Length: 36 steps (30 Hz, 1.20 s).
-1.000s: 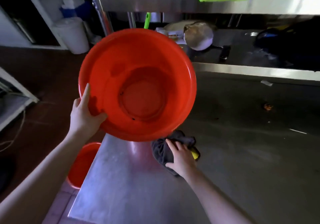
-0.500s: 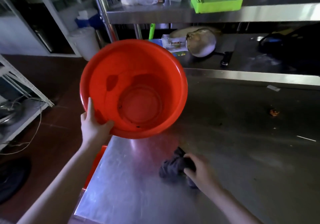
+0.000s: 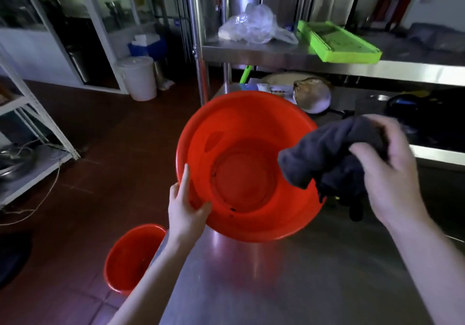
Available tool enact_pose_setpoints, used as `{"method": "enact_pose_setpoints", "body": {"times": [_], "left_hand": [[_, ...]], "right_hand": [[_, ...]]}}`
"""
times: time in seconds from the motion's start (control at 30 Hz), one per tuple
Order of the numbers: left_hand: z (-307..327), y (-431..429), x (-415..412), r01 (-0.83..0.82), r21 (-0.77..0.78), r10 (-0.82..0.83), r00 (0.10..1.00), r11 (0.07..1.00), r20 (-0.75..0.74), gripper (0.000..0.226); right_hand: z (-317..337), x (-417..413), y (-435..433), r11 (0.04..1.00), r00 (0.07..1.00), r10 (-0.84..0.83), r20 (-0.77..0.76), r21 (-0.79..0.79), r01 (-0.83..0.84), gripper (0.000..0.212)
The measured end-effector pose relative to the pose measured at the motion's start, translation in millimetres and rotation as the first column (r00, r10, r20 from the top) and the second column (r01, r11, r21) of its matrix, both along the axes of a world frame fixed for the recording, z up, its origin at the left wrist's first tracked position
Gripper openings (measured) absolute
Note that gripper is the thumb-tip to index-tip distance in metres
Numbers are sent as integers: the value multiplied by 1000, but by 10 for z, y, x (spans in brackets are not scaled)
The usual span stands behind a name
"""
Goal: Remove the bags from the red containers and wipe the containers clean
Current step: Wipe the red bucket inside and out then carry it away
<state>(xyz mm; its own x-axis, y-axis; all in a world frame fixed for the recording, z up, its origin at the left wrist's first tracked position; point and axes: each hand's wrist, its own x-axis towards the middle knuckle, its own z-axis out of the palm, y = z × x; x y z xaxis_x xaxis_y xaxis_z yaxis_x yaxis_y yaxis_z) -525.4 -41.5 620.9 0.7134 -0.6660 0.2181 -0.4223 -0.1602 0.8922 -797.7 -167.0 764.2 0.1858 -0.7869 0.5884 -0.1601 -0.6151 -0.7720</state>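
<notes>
Wiping looks about to start: left hand (image 3: 185,214) clamps bagless red container (image 3: 241,168) rim, right hand (image 3: 387,173) pinches dark cloth (image 3: 324,153) w/ specks inside, 2nd container (image 3: 128,256) left.

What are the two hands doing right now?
Left hand: closed on the rim of the red container, holding it tilted.
Right hand: closed on the dark cloth.
</notes>
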Motion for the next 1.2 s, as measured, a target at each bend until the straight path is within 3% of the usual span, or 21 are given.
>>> {"method": "enact_pose_setpoints", "body": {"times": [0.1,0.2,0.27,0.33,0.4,0.53,0.63,0.73,0.9,0.97,1.03,1.1,1.2], "left_hand": [[-115,98,-78,19,-28,-19,1000,999,-9,101],[-150,117,-105,-4,-3,4,1000,1000,-15,98],[-140,118,-108,-15,26,15,1000,1000,-3,96],[-120,118,-98,-12,46,11,1000,999,9,93],[-58,104,-72,-3,64,3,1000,998,4,92],[147,-17,-10,-12,142,27,994,990,-105,93],[307,-152,-15,44,175,-3,973,984,-231,98],[425,-268,-45,149,189,-76,934,971,-349,103],[564,-355,68,276,256,-165,909,927,-383,99],[635,-347,164,313,321,-220,930,894,-294,92],[682,-303,325,326,444,-353,935,835,-24,79],[728,-237,528,329,574,-566,768,750,299,70],[819,-201,721,433,591,-731,450,681,513,78]], "right_hand": [[-196,186,174,990,956,138,-260,25,-136,36],[-701,340,463,926,722,378,-580,247,-286,44],[-1001,422,667,874,588,486,-647,367,-319,44],[-1140,487,792,863,592,505,-628,376,-337,48],[-1119,524,839,875,652,484,-584,343,-342,51],[-887,487,797,882,732,467,-496,206,-423,35],[-774,499,662,898,734,424,-530,145,-415,26],[-791,580,527,958,707,246,-663,55,-281,14],[-781,591,335,984,665,162,-729,71,-162,53],[-810,568,300,980,608,147,-780,31,-197,47],[-830,540,295,981,612,96,-785,-31,-194,37],[-862,471,274,984,658,15,-753,-105,-141,35],[-879,340,154,978,731,-58,-680,-184,-94,44]]}}
